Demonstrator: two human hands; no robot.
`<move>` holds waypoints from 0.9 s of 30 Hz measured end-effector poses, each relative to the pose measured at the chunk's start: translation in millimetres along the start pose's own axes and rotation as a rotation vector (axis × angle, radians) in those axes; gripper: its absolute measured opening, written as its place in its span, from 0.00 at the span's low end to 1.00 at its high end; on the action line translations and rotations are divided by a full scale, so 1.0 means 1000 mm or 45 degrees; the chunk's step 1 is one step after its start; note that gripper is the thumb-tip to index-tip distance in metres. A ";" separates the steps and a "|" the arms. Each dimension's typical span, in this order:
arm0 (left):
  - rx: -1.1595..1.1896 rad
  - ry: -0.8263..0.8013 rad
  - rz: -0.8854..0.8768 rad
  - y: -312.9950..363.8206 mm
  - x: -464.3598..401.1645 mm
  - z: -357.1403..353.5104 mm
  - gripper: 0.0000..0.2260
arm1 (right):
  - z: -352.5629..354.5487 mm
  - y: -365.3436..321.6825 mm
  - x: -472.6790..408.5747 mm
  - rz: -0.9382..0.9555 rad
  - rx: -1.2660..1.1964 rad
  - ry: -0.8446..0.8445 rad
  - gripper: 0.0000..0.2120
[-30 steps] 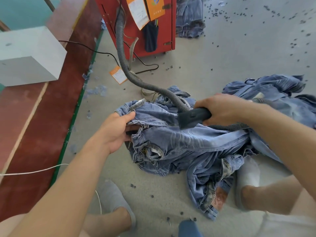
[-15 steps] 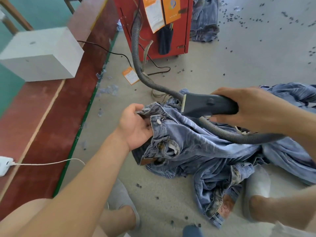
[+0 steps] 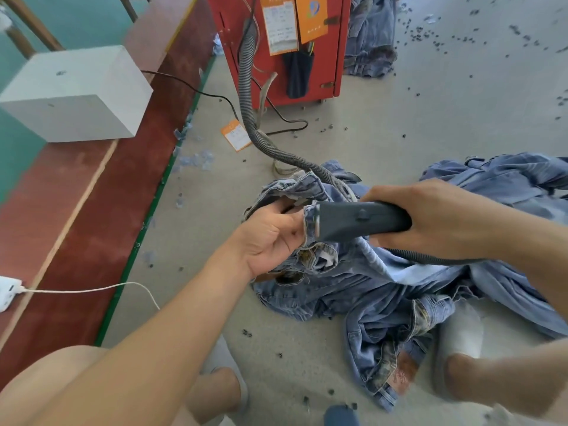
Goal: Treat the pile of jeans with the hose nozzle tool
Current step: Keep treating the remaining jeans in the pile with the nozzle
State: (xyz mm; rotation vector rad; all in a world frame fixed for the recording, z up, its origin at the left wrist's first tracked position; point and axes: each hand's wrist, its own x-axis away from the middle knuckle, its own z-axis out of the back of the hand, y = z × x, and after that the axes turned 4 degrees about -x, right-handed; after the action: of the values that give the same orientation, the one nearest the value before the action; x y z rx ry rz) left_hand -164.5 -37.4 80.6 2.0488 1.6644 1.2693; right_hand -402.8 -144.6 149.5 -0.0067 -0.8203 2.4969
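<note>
Jeans: a blue pile of jeans (image 3: 384,290) lies on the grey floor (image 3: 399,124), between the person's feet.
Left hand: the left hand (image 3: 270,238) holds up a bit of the jeans; its fingers are curled round the cloth.
Right hand: the right hand (image 3: 430,216) grips the dark nozzle (image 3: 353,221); its fingers are wrapped tight round the handle.
Nozzle: its flat end touches the cloth fold right by the left hand.
Hose: a grey ribbed hose (image 3: 249,96) runs from the red machine (image 3: 325,72) down over the jeans.
Side: a white box (image 3: 76,93) sits on the red board (image 3: 92,210) at the left.
</note>
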 end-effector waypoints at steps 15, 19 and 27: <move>-0.198 -0.020 -0.002 -0.005 -0.007 -0.002 0.17 | 0.010 0.012 -0.006 -0.091 -0.068 0.008 0.13; -0.393 0.103 -0.091 -0.007 -0.012 -0.003 0.14 | 0.020 0.007 -0.003 -0.078 -0.184 0.237 0.11; -0.426 0.274 -0.137 -0.006 -0.025 -0.006 0.09 | 0.011 0.006 0.010 -0.093 -0.038 0.044 0.16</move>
State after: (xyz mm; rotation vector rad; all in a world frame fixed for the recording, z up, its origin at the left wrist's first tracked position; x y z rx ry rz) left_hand -173.0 -59.4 68.2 1.6573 1.4957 1.6492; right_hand -415.9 -150.6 156.6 -0.0295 -0.8289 2.4092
